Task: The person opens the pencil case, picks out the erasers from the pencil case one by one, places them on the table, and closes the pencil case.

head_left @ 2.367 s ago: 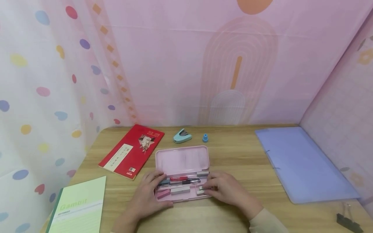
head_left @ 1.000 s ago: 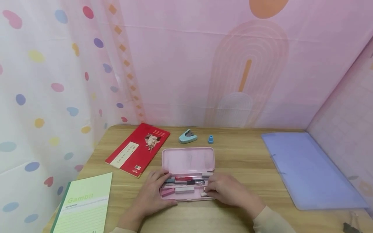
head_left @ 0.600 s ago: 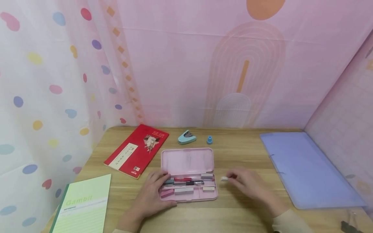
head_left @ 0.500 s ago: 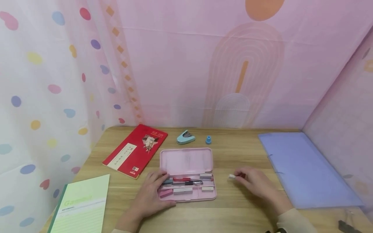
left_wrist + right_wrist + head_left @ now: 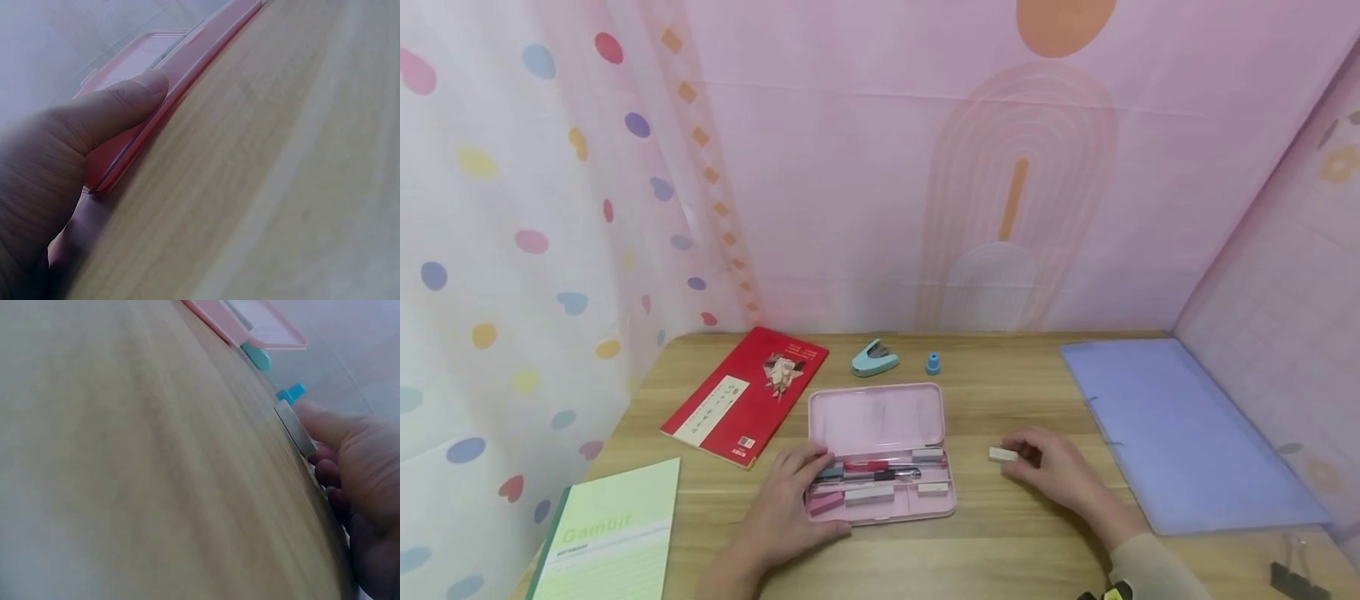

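Observation:
A pink pencil case (image 5: 848, 417) lies with its lid raised at the middle of the table. My left hand (image 5: 778, 504) grips its left end; the left wrist view has the thumb on the front wall of the case (image 5: 200, 53). To the right of the case, my right hand (image 5: 1052, 468) pinches one end of a small white eraser (image 5: 1002, 454), low at the tabletop. In the right wrist view the thumb meets the eraser (image 5: 294, 428). Inside the case are pens (image 5: 867, 467), a pink block (image 5: 826, 502), a longer white block (image 5: 868, 496) and another small white eraser (image 5: 932, 489).
Behind the case stand a light-blue stapler (image 5: 874, 360) and a small blue cone-shaped piece (image 5: 932, 364). A red booklet (image 5: 775, 367) and a pale green notebook (image 5: 613, 533) lie left. On the right are a blue folder (image 5: 1187, 433) and a black binder clip (image 5: 1296, 579).
My right hand has lifted the white eraser from the case's front right compartment and carried it rightward to the tabletop, where it has turned slightly. My left hand has stayed on the case.

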A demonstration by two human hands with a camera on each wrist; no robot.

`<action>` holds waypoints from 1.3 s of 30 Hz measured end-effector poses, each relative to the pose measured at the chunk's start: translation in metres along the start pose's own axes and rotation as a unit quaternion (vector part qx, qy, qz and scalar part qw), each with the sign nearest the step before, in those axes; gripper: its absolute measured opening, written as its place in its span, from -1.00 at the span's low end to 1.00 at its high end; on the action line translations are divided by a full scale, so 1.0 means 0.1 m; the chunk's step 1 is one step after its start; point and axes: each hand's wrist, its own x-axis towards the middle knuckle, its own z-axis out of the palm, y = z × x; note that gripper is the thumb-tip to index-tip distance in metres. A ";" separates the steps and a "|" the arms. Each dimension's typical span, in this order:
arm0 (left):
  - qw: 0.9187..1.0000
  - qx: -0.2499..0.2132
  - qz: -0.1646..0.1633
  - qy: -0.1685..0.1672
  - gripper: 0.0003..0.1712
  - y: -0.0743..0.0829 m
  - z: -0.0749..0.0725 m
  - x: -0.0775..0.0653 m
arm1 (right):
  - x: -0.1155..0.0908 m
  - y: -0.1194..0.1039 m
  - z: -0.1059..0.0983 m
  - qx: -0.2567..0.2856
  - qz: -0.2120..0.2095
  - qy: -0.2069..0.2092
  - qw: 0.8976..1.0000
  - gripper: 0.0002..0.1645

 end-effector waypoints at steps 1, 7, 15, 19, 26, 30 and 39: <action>1.000 -0.002 0.002 0.001 0.14 0.00 0.00 0.00 | -0.01 0.01 0.00 0.002 0.004 -0.001 1.000 -0.70; 1.000 -0.001 0.007 0.009 0.14 0.01 0.00 0.00 | 0.11 0.03 0.00 -0.002 0.029 -0.015 0.999 -0.78; 1.000 -0.008 0.019 0.001 0.11 -0.02 0.07 0.00 | 0.51 0.19 0.08 0.017 0.066 0.004 0.998 -0.74; 1.000 -0.016 0.012 -0.002 0.11 0.01 0.07 -0.02 | 0.63 0.20 0.11 0.015 0.074 0.012 0.997 -0.75; 1.000 -0.007 0.014 0.006 0.12 -0.01 0.02 0.01 | 0.73 0.15 0.12 0.007 0.078 0.028 0.997 -0.75; 1.000 -0.004 0.023 0.011 0.12 -0.03 0.02 0.03 | 0.72 0.14 0.11 0.001 0.087 0.032 0.996 -0.75; 1.000 -0.008 0.017 0.008 0.12 -0.01 0.01 -0.01 | 0.71 0.12 0.12 0.001 0.096 0.025 0.995 -0.73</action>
